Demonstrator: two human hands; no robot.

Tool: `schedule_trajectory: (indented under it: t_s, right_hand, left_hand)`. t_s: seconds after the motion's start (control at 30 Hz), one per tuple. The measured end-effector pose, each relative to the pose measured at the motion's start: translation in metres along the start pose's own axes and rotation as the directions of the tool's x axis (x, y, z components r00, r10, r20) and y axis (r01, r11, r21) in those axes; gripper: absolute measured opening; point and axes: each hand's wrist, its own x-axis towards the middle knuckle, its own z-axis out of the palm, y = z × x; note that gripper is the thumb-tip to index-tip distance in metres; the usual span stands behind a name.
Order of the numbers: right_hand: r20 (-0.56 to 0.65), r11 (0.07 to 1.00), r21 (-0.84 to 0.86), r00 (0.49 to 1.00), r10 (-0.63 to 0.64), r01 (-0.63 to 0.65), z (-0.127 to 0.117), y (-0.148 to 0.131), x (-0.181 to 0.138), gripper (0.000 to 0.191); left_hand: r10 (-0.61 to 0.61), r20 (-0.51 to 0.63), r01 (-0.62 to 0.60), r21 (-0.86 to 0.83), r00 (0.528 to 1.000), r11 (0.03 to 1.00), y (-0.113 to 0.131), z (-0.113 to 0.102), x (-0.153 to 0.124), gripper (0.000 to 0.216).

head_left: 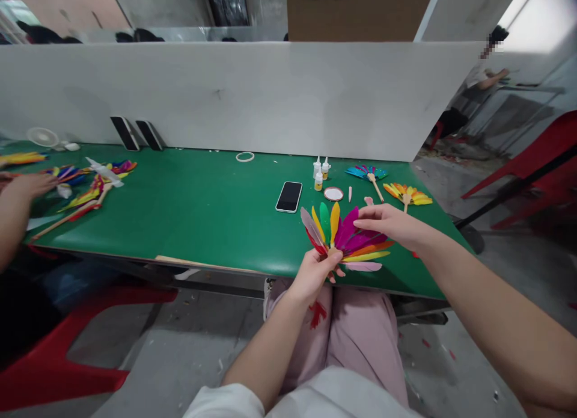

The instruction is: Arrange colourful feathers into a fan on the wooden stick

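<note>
A fan of feathers in grey, yellow, green, magenta, orange, red and pink spreads over the near edge of the table. My left hand is closed round its base, thumb on top, with a red tassel hanging below. At the upper right of the fan, my right hand has its fingertips together on a magenta feather. Beyond it lie a blue feather fan and a yellow-orange feather fan, each with a wooden handle.
On the green table are a phone, several small glue bottles, a round white lid and a white ring. A white partition stands behind. At left, a co-worker's hand is beside more feather fans.
</note>
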Motion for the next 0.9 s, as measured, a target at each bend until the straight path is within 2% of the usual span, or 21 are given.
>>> schedule_trajectory:
  t_s: [0.2,0.5,0.9]
  right_hand:
    - [0.032,1.0,-0.005,0.999,-0.012,0.012,0.003,-0.0043,0.0017,0.024]
    - [0.074,0.997,0.071,0.997,-0.015,0.01,0.0061,-0.0083,0.0009,0.018]
    - [0.046,0.998,-0.056,0.998,-0.032,0.035,0.0043,-0.0071,0.0028,0.016]
  left_hand:
    - [0.013,0.017,-0.014,0.039,1.0,0.999,0.0011,-0.0025,-0.0003,0.027]
    - [-0.017,-0.018,0.018,0.076,1.0,0.997,0.003,-0.0035,-0.0012,0.031]
    - [0.004,-0.03,-0.001,0.074,1.0,0.997,0.0025,-0.0044,-0.0011,0.028]
